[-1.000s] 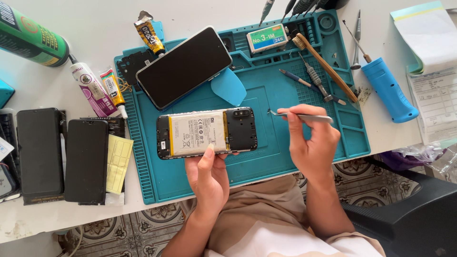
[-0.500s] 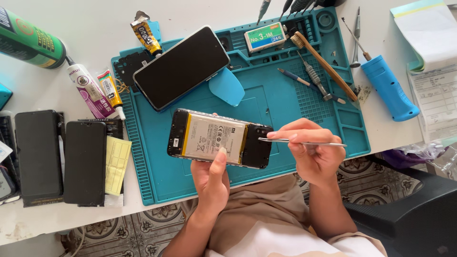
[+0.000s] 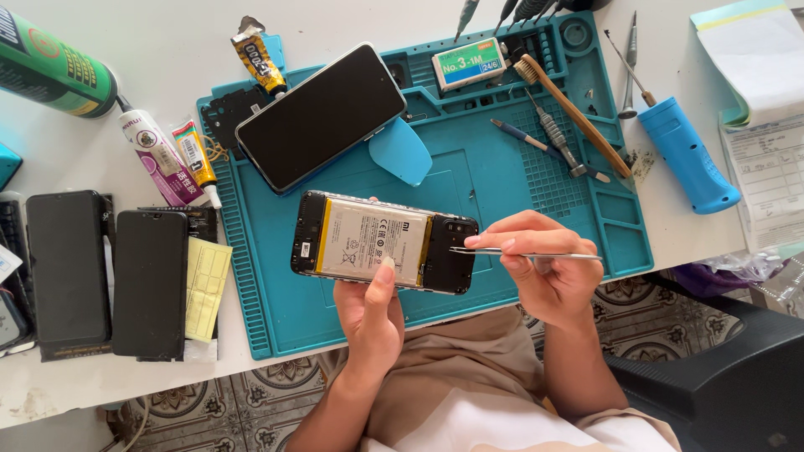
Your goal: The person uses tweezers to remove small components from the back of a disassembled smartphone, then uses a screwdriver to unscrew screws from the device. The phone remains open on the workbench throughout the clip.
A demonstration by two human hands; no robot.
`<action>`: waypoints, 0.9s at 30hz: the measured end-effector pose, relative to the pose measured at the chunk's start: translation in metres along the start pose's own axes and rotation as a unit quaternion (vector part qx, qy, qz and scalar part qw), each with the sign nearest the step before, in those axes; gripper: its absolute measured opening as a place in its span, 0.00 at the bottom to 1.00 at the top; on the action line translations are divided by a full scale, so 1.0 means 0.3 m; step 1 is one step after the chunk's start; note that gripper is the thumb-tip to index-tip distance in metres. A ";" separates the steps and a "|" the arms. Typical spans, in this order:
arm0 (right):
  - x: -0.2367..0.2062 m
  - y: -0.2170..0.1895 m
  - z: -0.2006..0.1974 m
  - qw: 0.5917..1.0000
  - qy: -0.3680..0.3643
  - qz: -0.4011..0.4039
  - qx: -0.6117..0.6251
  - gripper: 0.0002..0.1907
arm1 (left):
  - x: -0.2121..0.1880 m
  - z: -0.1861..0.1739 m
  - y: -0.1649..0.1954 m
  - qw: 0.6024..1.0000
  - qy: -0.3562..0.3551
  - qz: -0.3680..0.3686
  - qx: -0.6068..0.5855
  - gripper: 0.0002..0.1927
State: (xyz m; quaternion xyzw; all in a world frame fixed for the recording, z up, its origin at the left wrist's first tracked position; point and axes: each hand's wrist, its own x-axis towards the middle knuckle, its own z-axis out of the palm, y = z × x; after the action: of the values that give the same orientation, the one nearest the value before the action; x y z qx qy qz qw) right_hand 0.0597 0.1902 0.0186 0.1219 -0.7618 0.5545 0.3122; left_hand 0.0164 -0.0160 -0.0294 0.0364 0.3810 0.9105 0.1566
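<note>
A person seated at a white desk (image 3: 126,33) holds an opened black smartphone with its back cover off and its pale battery showing (image 3: 383,243) just above the near part of a teal silicone repair mat (image 3: 502,192). The left hand (image 3: 371,314) rises from below with the forearm coming up from the lap, palm under the phone, thumb pressed on the battery's lower edge, gripping the phone and keeping it nearly level. The right hand (image 3: 548,276) sits just right of the phone, wrist bent inward, fingers pinched around slim metal tweezers (image 3: 523,253) that lie horizontally, their tips at the phone's dark camera end.

On the mat beyond the phone lies a second smartphone, black screen up and tilted (image 3: 322,115), with a blue teardrop-shaped plastic pry tool (image 3: 402,151) touching its lower right corner. Farther right on the mat rest a wooden-handled brush (image 3: 578,113) and a small metal screwdriver (image 3: 559,138). Off the mat to the right lies a blue cylindrical tool handle (image 3: 688,155). Left of the mat are two black phones lying flat (image 3: 109,272) and a green spray can (image 3: 54,71).
</note>
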 end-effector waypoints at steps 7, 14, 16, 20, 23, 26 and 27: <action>-0.004 0.000 -0.006 1.000 0.003 0.007 -0.005 0.06 | -0.006 -0.013 -0.018 1.000 0.004 0.004 -0.010 0.21; -0.005 -0.007 -0.006 1.000 0.018 -0.005 0.005 0.06 | 0.001 0.012 0.008 1.000 0.006 0.000 -0.005 0.24; -0.004 -0.007 -0.004 1.000 0.012 -0.004 0.004 0.06 | 0.002 0.010 0.011 1.000 0.007 -0.002 -0.005 0.24; 0.001 -0.004 -0.002 1.000 0.001 -0.009 -0.001 0.07 | -0.001 -0.001 0.002 1.000 0.008 0.000 -0.005 0.21; 0.002 -0.005 -0.004 1.000 -0.001 -0.008 -0.002 0.07 | -0.004 -0.006 -0.007 1.000 0.010 -0.002 -0.005 0.18; 0.002 -0.006 -0.003 1.000 -0.003 -0.008 -0.005 0.07 | -0.004 -0.004 -0.007 1.000 0.012 -0.003 0.001 0.18; 0.002 -0.005 -0.003 1.000 -0.003 -0.009 -0.007 0.07 | -0.003 -0.002 -0.005 1.000 0.012 -0.001 0.003 0.18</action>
State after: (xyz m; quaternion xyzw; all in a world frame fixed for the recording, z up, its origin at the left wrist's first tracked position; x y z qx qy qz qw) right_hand 0.0605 0.1907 0.0205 0.1288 -0.7654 0.5459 0.3156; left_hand 0.0175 -0.0156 -0.0307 0.0255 0.3859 0.9094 0.1530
